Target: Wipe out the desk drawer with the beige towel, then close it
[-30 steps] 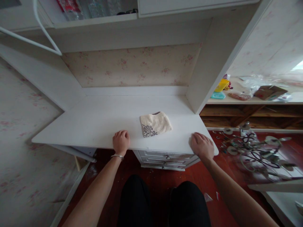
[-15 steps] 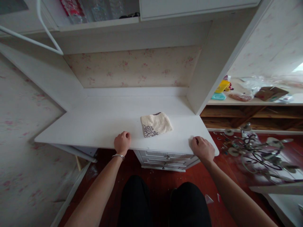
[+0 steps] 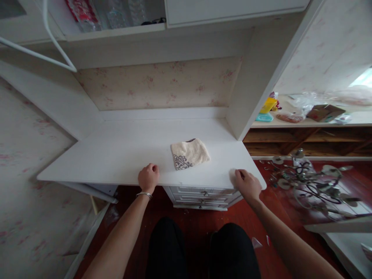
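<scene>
We are looking down at a cream cloth [image 3: 195, 153] with a dark grey scroll pattern at its near left corner; it is lying on a white tabletop [image 3: 128, 149], right of the middle and a little back from the front edge. Our left hand [image 3: 148, 177] is resting at that edge, near the cloth's left side, its grip closed in a loose fist, a silver bracelet [image 3: 144, 195] circling the wrist. Our right hand [image 3: 248, 184] is resting near the tabletop's front right corner, apart from the cloth, its grip also curled closed. Below the edge, between our hands, white drawers [image 3: 200, 197] are standing over a red floor [image 3: 181, 215]. Farther right, what looks like a metal chandelier [image 3: 328, 190] is lying before a low shelf unit [image 3: 273, 136], where a yellow container [image 3: 267, 105] and a cardboard box [image 3: 324, 112] are sitting.
</scene>
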{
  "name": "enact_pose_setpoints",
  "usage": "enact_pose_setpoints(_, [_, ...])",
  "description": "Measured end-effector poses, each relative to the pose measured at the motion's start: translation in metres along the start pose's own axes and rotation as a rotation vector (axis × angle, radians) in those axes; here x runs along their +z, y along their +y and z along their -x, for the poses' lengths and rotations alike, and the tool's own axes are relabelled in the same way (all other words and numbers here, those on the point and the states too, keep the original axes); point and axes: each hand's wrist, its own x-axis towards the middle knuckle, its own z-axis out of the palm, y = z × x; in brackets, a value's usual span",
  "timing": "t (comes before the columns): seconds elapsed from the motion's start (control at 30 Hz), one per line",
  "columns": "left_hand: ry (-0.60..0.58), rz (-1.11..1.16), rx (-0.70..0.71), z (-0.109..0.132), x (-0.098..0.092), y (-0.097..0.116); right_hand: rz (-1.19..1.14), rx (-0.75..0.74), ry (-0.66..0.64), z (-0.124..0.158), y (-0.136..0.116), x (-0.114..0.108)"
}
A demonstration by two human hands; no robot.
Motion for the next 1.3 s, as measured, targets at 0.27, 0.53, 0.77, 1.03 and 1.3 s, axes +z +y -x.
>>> enact_pose_setpoints(0.27, [-0.019,-0.005,0.0,-0.003,0.002,-0.001,-0.438,0.033,-0.424,0.104,-0.043,0.042])
enact_pose_setpoints(0.53, [0.043,0.219,0.215,0.028,-0.008,-0.01,-0.336,-0.002,-0.566,0.122,-0.038,0.074])
enact_pose_setpoints(0.77, [0.064,0.282,0.321,0.091,-0.021,-0.024,-0.114,-0.09,-0.709,0.105,-0.05,0.073])
enact_pose_setpoints(1.03, [-0.05,0.46,0.454,0.097,-0.016,-0.041,-0.064,-0.143,-0.73,0.096,-0.05,0.077])
enact_pose_setpoints(1.3, [-0.175,0.736,0.104,0.132,-0.01,-0.038,-0.051,-0.117,-0.658,0.104,-0.053,0.073])
